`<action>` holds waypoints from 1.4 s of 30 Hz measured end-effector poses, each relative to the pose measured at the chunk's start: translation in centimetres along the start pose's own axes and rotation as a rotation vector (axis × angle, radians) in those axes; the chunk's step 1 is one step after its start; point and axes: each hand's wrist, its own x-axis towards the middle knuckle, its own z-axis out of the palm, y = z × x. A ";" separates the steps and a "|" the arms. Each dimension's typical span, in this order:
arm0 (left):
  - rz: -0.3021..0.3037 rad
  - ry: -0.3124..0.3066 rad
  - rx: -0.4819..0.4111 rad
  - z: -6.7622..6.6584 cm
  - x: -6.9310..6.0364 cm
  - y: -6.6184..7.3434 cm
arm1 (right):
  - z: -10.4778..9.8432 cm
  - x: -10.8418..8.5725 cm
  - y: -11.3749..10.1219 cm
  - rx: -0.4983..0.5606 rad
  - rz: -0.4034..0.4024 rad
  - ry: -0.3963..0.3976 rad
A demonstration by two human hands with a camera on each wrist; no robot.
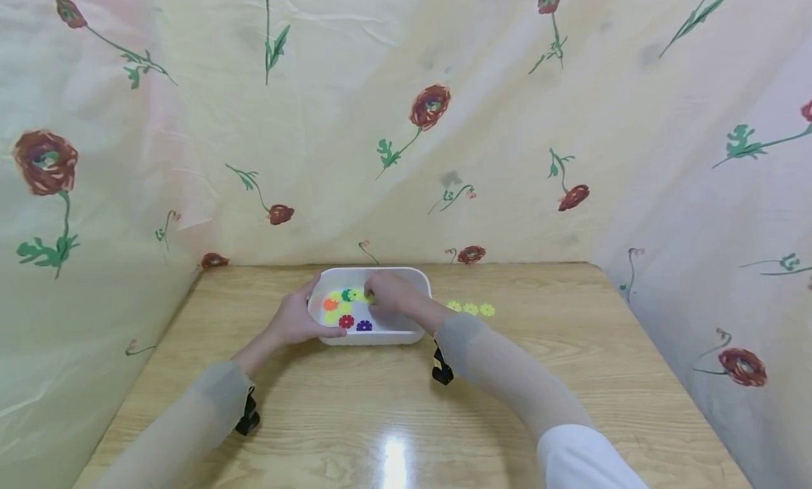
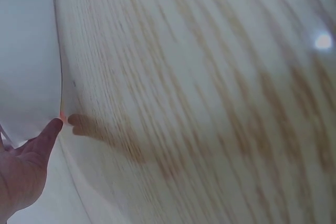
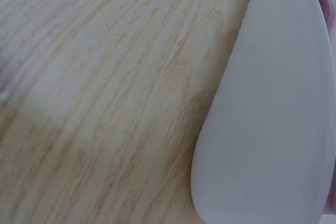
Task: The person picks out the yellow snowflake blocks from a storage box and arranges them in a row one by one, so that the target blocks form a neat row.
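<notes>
A white plastic bin [image 1: 374, 339] stands on the table, holding flower-shaped plastic discs. My left hand [image 1: 297, 318] grips its left end, thumb along the near rim; the left wrist view catches that hand [image 2: 26, 169] against the bin's wall [image 2: 29, 51]. Inside the bin lie an orange disc [image 1: 330, 304], a green disc [image 1: 348, 295], a red disc [image 1: 345, 322], a purple disc [image 1: 364, 326] and several yellow ones. My right hand [image 1: 390, 293] reaches in with bent fingers, its fingertips beside a yellow disc [image 1: 367, 299]; whether they pinch it is hidden. The bin's side [image 3: 268, 103] blocks that hand's fingertips in the right wrist view.
Three yellow discs [image 1: 470, 309] lie in a row on the wooden table [image 1: 355, 404], right of the bin and beyond my right forearm. A flower-patterned cloth [image 1: 330, 122] hangs behind the table and along both sides.
</notes>
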 end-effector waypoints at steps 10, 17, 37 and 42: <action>0.015 -0.006 0.010 0.2 0.0 0.5 | 0.2 -0.1 0.2 -0.007 0.008 0.023; 0.018 -0.019 0.006 0.7 0.0 0.7 | 0.4 -0.5 0.3 -0.057 -0.013 0.020; 0.009 0.002 0.025 0.2 -0.1 0.3 | -2.5 -2.8 3.5 0.068 -0.089 0.151; 0.011 0.006 0.041 0.0 -0.1 0.1 | -3.7 -3.3 4.1 0.067 -0.111 0.206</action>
